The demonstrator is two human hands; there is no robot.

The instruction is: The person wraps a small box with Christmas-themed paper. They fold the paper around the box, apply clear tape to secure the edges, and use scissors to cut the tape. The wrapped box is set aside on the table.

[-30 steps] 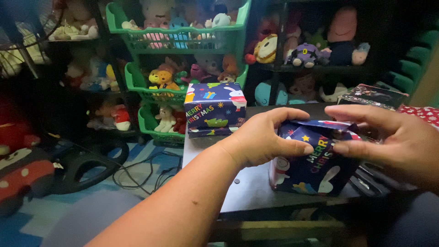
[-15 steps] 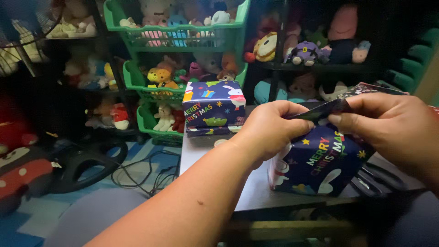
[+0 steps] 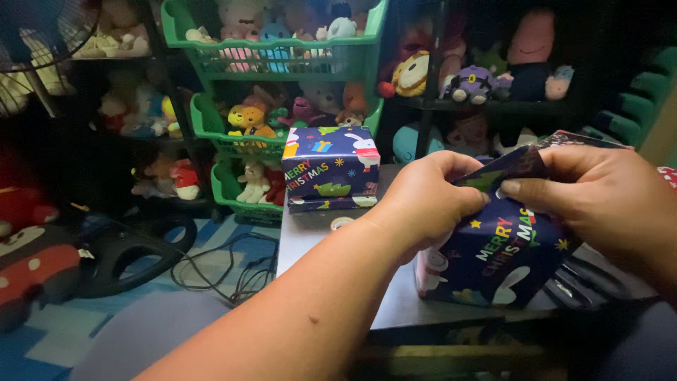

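At the surface's [image 3: 317, 240] near edge, the left hand [image 3: 427, 204] and right hand [image 3: 599, 201] pinch the wrapping-paper flap [image 3: 511, 166] atop a half-wrapped gift box [image 3: 504, 257]. Pulling the paper taut before creasing should keep the fold crisp. A finished wrapped box [image 3: 330, 168] sits at the far edge.

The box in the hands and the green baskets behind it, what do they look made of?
The box looks wrapped in glossy printed paper: dark blue with festive pictures, and a loose flap creased between the left hand and right hand. The green baskets look like moulded plastic, with slatted sides and a smooth, even colour.

Plush toys [image 3: 248, 120] — green baskets [image 3: 367, 53], fan [image 3: 35, 35]
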